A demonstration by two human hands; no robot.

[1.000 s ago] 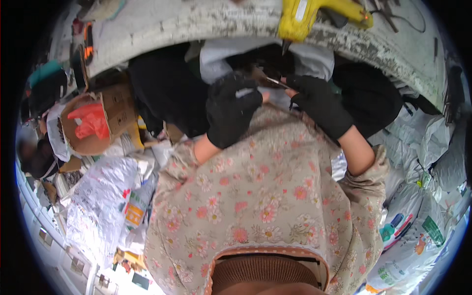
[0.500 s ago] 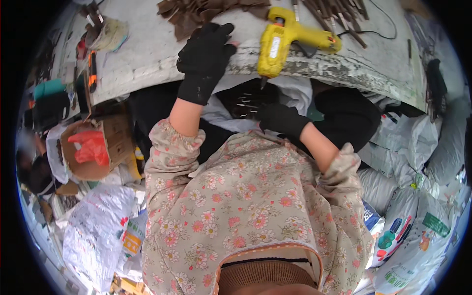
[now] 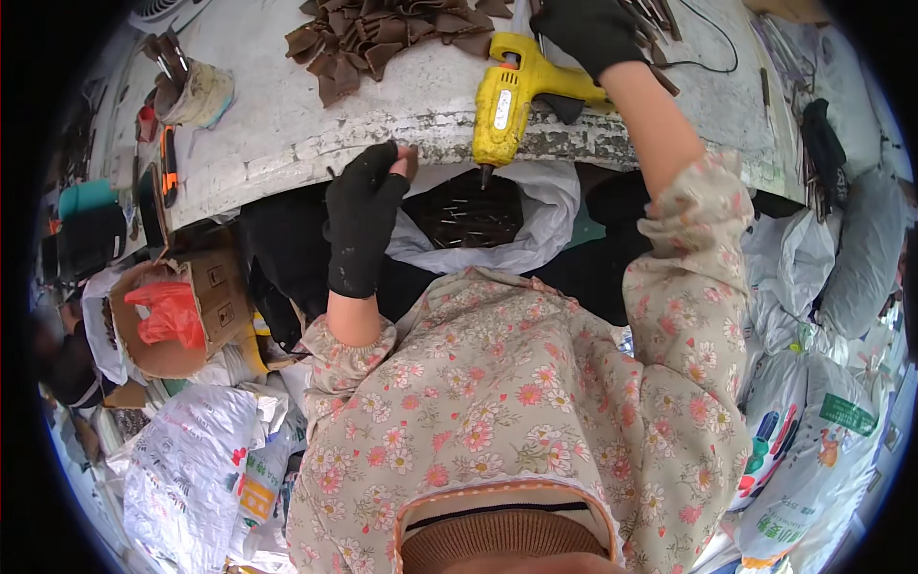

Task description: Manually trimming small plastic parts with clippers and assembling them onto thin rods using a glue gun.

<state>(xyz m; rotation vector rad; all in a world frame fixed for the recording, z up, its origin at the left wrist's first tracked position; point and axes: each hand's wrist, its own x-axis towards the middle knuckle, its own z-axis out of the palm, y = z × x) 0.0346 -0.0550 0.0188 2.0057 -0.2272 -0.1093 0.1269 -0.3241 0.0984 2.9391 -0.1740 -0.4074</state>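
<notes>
My left hand (image 3: pixel 363 220), in a black glove with bare fingertips, is just in front of the table's near edge. Its fingers are curled together; what they hold, if anything, is hidden. My right hand (image 3: pixel 591 36), also black-gloved, reaches over the table beside a bunch of thin brown sticks (image 3: pixel 660 19); its fingertips are hard to make out. Below its wrist a yellow glue gun (image 3: pixel 502 105) lies with its nozzle past the table edge. A heap of brown leather-like pieces (image 3: pixel 382 38) sits left of the gun. Under the nozzle, a white bag (image 3: pixel 559 206) holds many dark sticks.
A worn white table (image 3: pixel 258 124) curves across the top. At its left are a cup of tools (image 3: pixel 201 94) and an orange-black cutter (image 3: pixel 169 165). A cardboard box (image 3: pixel 215 287) with a red bag stands left; stuffed plastic bags (image 3: pixel 803 459) crowd the right. A cord (image 3: pixel 734 48) trails behind.
My right hand has risen from the bag at my lap to the sticks on the table. My left hand has drawn back from the brown pieces to the near edge.
</notes>
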